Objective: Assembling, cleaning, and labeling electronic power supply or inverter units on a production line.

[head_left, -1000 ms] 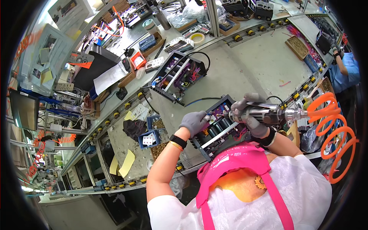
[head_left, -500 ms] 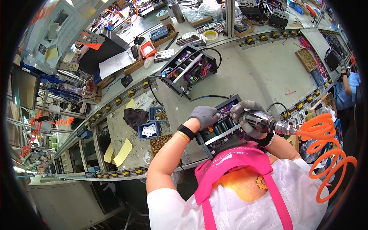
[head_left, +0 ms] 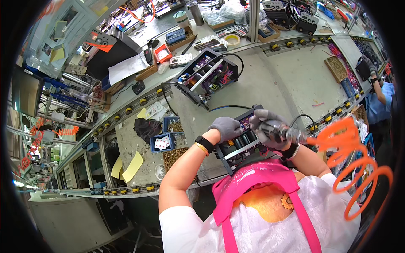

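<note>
An open black electronics chassis with coloured wires and cylinders inside lies on the conveyor right in front of me. My left hand, in a grey glove, rests on its left part with the fingers curled down onto it. My right hand, also gloved, is closed around a pneumatic screwdriver held over the chassis. An orange coiled air hose runs off the tool to the right.
A second open chassis stands farther along the belt. Blue bins of screws and yellow notes sit at left. Tools, tape and boxes crowd the back bench. Another worker stands at far right.
The view has shifted so the chassis sits closer and more central. My right hand with the screwdriver has drawn leftward over the chassis; my left hand stays on it.
</note>
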Action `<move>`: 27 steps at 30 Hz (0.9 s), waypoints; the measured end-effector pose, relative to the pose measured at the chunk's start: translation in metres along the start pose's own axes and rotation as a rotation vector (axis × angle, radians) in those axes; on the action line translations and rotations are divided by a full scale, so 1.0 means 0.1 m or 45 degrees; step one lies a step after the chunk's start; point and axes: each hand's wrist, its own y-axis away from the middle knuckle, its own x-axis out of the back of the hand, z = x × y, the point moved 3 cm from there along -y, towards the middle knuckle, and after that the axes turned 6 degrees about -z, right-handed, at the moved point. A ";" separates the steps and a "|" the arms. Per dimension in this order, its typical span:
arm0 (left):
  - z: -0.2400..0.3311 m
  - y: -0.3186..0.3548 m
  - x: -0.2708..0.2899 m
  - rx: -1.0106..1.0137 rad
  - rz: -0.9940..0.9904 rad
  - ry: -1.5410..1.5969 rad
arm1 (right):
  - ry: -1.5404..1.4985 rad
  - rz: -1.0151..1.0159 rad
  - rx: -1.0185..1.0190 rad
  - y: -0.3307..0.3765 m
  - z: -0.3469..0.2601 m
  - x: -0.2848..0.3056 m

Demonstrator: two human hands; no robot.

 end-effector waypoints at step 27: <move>-0.11 -0.12 -0.19 -0.026 0.503 -0.351 | 0.217 0.255 0.084 -0.43 0.30 0.11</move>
